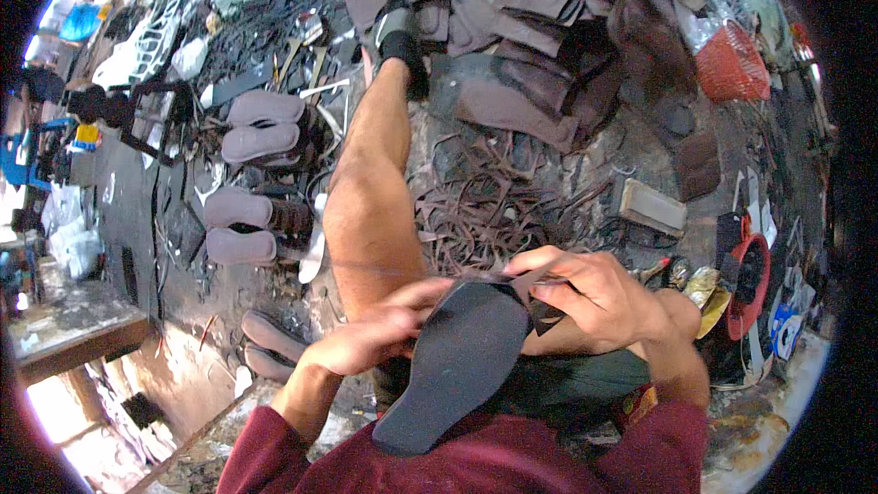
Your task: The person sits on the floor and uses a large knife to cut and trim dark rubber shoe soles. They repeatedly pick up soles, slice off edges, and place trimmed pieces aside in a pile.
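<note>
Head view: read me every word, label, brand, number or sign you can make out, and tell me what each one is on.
No text can be read here.
Sole: no lettering shows on its dark face.
Blue-and-white item at far right: any markings are too small and blurred to read.
Yellow item near the right knee: too blurred to tell whether it bears print.

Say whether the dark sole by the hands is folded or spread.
Spread: the dark sole shows its broad face end to end, without a fold.
</note>
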{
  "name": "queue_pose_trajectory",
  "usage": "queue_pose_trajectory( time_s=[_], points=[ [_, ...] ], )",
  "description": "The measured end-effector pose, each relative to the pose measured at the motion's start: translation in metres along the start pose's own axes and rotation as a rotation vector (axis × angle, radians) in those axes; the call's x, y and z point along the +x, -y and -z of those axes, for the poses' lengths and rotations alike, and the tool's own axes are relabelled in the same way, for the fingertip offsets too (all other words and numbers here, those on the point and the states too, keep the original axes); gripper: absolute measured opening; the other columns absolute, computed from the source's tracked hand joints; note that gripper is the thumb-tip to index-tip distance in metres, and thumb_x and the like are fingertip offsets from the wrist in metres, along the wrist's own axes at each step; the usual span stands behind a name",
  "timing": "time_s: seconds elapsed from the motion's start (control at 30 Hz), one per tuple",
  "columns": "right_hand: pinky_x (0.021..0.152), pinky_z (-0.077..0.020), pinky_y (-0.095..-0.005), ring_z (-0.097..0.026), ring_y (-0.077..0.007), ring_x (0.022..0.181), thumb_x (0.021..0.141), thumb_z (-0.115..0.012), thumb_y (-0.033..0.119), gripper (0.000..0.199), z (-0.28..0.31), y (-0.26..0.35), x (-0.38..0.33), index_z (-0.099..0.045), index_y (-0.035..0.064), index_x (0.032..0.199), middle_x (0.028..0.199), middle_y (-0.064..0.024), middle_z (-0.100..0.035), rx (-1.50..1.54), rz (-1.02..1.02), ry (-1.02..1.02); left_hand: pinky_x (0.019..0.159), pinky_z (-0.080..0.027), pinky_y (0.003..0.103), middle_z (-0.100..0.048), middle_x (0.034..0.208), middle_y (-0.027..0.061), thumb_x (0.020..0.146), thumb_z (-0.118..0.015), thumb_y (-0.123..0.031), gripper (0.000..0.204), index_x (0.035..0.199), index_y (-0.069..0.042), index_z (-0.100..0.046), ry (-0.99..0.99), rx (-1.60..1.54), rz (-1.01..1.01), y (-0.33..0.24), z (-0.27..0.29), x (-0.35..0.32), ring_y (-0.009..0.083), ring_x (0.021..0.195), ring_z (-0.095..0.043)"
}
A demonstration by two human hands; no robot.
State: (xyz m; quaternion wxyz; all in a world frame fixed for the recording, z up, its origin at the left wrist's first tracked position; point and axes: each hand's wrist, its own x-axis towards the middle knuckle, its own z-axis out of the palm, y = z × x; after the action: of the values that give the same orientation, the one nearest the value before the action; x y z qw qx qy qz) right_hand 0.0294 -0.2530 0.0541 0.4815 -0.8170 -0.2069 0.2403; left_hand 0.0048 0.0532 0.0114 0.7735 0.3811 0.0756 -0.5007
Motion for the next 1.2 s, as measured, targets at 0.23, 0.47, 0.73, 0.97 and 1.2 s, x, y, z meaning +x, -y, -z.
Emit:
queue_pose_trajectory(
  time_s=[0.23,0.47,0.73,0.97,1.2],
  points=[
    [0.084,-0.0539,-0.0411,-0.068,-0.0321,0.097,0.101,-0.047,0.009,0.030,-0.076,0.022,-0.057,-0.050,-0.0007,0.129,0.124,-0.0243,-0.062,-0.011,0.050,-0.845,0.113,-0.032,0.050,-0.037,0.152,0.0101,0.076,-0.076,-0.024,0.090,0.152,-0.012,-0.031,-0.010,-0.014,-0.888,0.043,-0.074,0.029,0.0312,0.138,-0.038],
    [0.074,-0.0495,-0.0335,-0.059,-0.0178,0.081,0.103,-0.047,0.020,0.066,-0.113,-0.010,-0.095,-0.013,-0.0046,0.154,0.096,-0.0130,-0.065,0.096,-0.002,-0.929,0.099,-0.050,0.043,-0.065,0.116,0.0059,0.086,-0.072,-0.021,0.041,0.123,-0.009,-0.059,-0.438,-0.559,-0.555,-0.014,-0.111,0.060,0.0236,0.109,-0.062],
    [0.057,-0.0433,-0.0418,-0.057,-0.0324,0.060,0.098,-0.051,0.023,0.061,-0.074,0.000,-0.141,-0.033,-0.0113,0.146,0.074,-0.0160,-0.059,-0.257,-0.086,-0.640,0.091,-0.055,0.045,-0.062,0.110,0.0111,0.078,-0.075,-0.022,0.056,0.126,-0.005,-0.052,-0.462,-0.414,-0.464,0.020,-0.068,0.058,0.0278,0.102,-0.063],
    [0.067,-0.0528,-0.0416,-0.066,-0.0339,0.073,0.090,-0.061,0.012,0.063,-0.058,0.006,-0.082,-0.038,0.0009,0.148,0.090,-0.0153,-0.068,-0.233,-0.069,-0.488,0.088,-0.056,0.047,-0.064,0.104,0.0146,0.070,-0.076,-0.020,0.062,0.124,-0.001,-0.050,-0.504,-0.185,-0.468,0.044,-0.051,0.049,0.0307,0.094,-0.066],
    [0.066,-0.0537,-0.0393,-0.069,-0.0286,0.075,0.097,-0.058,0.017,0.053,-0.054,-0.007,-0.015,-0.043,0.0070,0.147,0.108,-0.0154,-0.070,-0.097,0.171,-0.604,0.088,-0.055,0.043,-0.067,0.110,0.0172,0.070,-0.085,-0.011,0.061,0.122,0.000,-0.056,-0.418,0.179,-0.492,0.051,-0.049,0.039,0.0318,0.100,-0.066]
  ],
)
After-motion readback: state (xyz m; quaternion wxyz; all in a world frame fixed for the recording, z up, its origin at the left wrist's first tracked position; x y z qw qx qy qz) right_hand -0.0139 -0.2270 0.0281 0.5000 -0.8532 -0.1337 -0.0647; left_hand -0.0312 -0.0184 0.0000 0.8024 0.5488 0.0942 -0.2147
